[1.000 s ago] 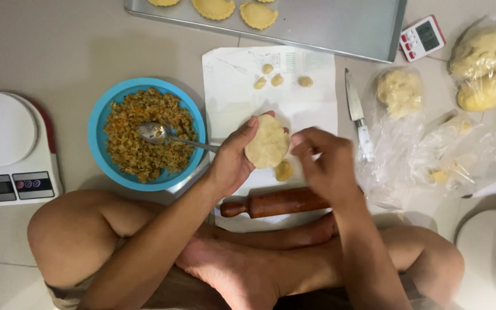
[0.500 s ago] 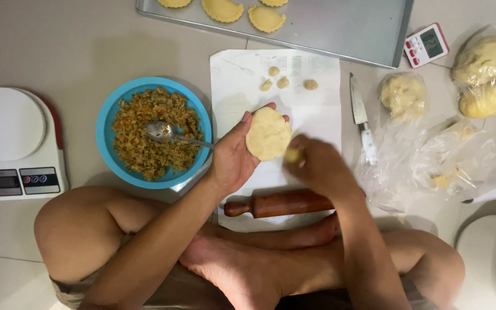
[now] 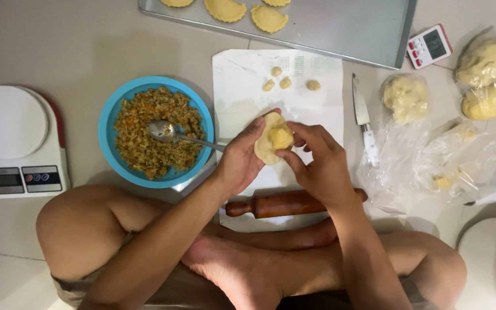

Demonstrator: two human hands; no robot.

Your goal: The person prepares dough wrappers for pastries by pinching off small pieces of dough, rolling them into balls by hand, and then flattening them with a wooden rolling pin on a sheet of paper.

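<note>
My left hand (image 3: 241,162) cups a flat round of pale dough (image 3: 264,149) in its palm. My right hand (image 3: 317,166) presses a small yellow dough lump (image 3: 281,138) onto the middle of that round with its fingertips. Both hands hover over a white sheet of paper (image 3: 248,86) on the floor. A wooden rolling pin (image 3: 276,204) lies just below the hands, against my crossed legs.
A blue bowl of brown filling (image 3: 150,132) with a spoon (image 3: 170,134) sits left. A kitchen scale (image 3: 15,143) is far left. A metal tray (image 3: 340,26) holds filled pastries (image 3: 228,8). A knife (image 3: 363,117), timer (image 3: 430,45) and dough bags (image 3: 489,72) lie right. Small dough balls (image 3: 285,82) rest on the paper.
My right hand brought a small yellow dough lump up onto the dough round in my left palm. The view shifted slightly.
</note>
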